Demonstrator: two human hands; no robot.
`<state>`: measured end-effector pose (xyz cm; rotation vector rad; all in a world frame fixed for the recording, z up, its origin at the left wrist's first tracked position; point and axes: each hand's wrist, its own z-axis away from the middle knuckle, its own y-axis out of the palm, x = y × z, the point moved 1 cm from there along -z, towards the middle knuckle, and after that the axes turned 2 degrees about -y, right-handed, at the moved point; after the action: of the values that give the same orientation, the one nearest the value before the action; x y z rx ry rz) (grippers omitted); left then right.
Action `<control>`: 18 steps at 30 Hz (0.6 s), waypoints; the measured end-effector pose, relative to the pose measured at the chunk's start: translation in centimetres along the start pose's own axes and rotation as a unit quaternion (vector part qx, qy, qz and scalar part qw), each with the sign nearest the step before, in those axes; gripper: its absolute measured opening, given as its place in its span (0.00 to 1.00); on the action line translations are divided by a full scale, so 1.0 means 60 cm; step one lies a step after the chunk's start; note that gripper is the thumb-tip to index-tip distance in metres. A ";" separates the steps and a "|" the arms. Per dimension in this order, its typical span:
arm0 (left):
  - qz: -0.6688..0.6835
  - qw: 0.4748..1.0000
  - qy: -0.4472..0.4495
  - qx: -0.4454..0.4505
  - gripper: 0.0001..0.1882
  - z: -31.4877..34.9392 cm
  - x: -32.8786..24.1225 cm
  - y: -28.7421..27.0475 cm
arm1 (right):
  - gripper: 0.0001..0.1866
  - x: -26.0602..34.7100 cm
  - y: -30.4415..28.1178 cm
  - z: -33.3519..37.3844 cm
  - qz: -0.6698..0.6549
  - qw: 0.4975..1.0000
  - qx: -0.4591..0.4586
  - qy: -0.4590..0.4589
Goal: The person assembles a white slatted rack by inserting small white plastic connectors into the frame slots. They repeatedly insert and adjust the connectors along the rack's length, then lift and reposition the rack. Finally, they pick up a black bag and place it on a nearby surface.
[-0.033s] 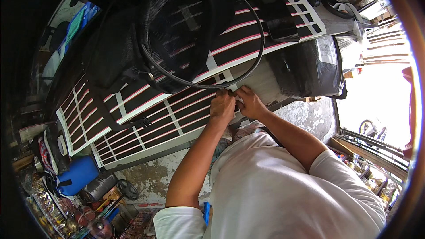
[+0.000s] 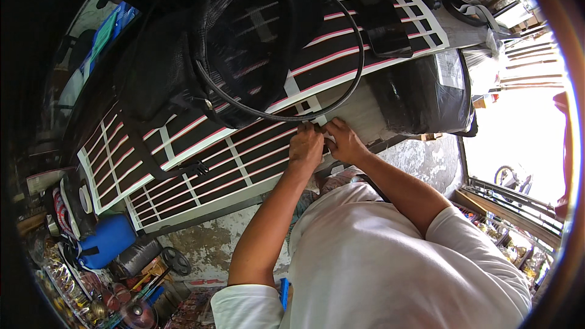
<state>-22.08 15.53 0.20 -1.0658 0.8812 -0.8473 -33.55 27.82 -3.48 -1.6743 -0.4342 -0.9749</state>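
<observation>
White-painted metal bars with thin red stripes make up the long slatted grille panel point(image 2: 244, 152), and everything below is placed relative to it. Both hands meet at its lower edge, about midway along its length. The left hand point(image 2: 306, 146) lies knuckles-up on the frame with its fingers point(image 2: 303, 131) curled tightly down onto a crossbar; they look closed around the bar or something small against it, though what exactly sits under them is hidden. The right hand point(image 2: 345, 141) is touching the left, just beside it, its fingers point(image 2: 332, 128) pinched together at the same spot on the frame; I cannot tell what, if anything, they grip.

Resting on top of the panel, above the hands, is a black mesh bag point(image 2: 244, 42), and a thin black cable loop point(image 2: 341, 94) sweeps round it and dips close to the fingertips. At the panel's right end stands a large bundle wrapped in black plastic point(image 2: 420, 94). Below the panel's left end, on the floor, lies a blue plastic container point(image 2: 106, 240) among assorted clutter. Comparing the 2 pictures given, nothing has shifted: hands, panel and cable sit exactly alike, so the work at that joint seems to be a fixed, fiddly hold.
</observation>
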 end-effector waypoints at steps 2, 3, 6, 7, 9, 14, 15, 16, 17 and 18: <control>0.000 1.000 -0.002 -0.006 0.16 -0.011 0.007 0.002 | 0.19 -0.004 -0.003 -0.009 -0.018 1.000 0.000 0.008; 0.001 1.000 -0.004 -0.011 0.16 -0.010 0.008 0.003 | 0.19 -0.004 -0.003 -0.009 -0.004 1.000 0.001 0.003; 0.056 0.997 -0.001 -0.047 0.16 0.001 0.022 0.004 | 0.18 -0.008 -0.002 -0.010 0.006 1.000 0.008 0.004; 0.083 0.995 -0.005 -0.048 0.17 0.009 0.031 0.005 | 0.18 -0.010 -0.001 -0.010 0.009 1.000 0.009 0.003; 0.140 0.982 -0.054 -0.115 0.16 0.043 0.057 0.006 | 0.18 -0.013 -0.001 -0.008 0.005 1.000 0.013 0.006; 0.134 0.914 -0.242 -0.297 0.20 0.219 0.148 0.036 | 0.17 -0.016 -0.003 -0.004 -0.028 0.999 0.018 0.016; 0.126 0.903 -0.267 -0.311 0.23 0.257 0.166 0.049 | 0.17 -0.016 -0.002 -0.005 -0.029 0.999 0.011 0.013; 0.116 0.888 -0.300 -0.327 0.25 0.293 0.182 0.062 | 0.18 -0.016 -0.002 -0.007 -0.036 0.999 0.003 0.010; 0.095 0.886 -0.325 -0.318 0.26 0.323 0.197 0.077 | 0.19 -0.017 -0.003 -0.008 -0.047 0.999 -0.001 0.022; 0.087 0.879 -0.371 -0.286 0.27 0.352 0.209 0.093 | 0.19 -0.016 -0.003 -0.008 -0.045 0.999 -0.004 0.003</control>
<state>2.86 13.24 -2.42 -1.6419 0.5465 0.0374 -34.47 27.63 -4.09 -1.6715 -0.5064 -1.0485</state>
